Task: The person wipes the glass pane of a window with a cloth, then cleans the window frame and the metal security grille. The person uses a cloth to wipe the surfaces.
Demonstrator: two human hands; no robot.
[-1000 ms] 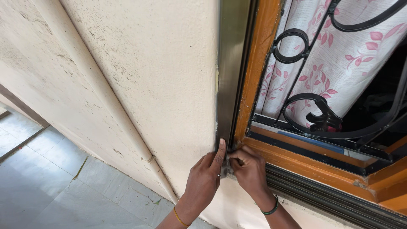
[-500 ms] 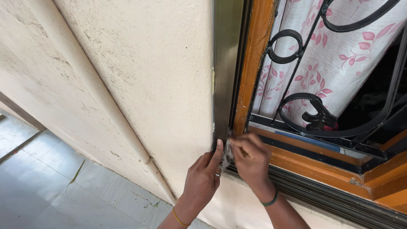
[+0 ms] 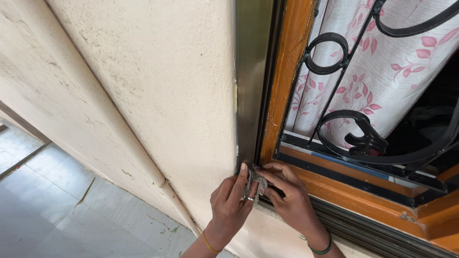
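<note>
Hands at frame's [image 3: 248,81] bottom corner: left hand [image 3: 229,205] and right hand [image 3: 287,198] pinch grey wad [image 3: 253,184] against metal strip. Upper strip looks clean; sill untouched.

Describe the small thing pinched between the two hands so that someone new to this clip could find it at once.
Start at the window with the orange-brown wooden frame and follow the dark metal strip along its left side down to the bottom corner. There the left hand and right hand meet around a small grey wad, apparently crumpled cloth. It is the only soft, rumpled thing among hard, straight frame parts.
</note>
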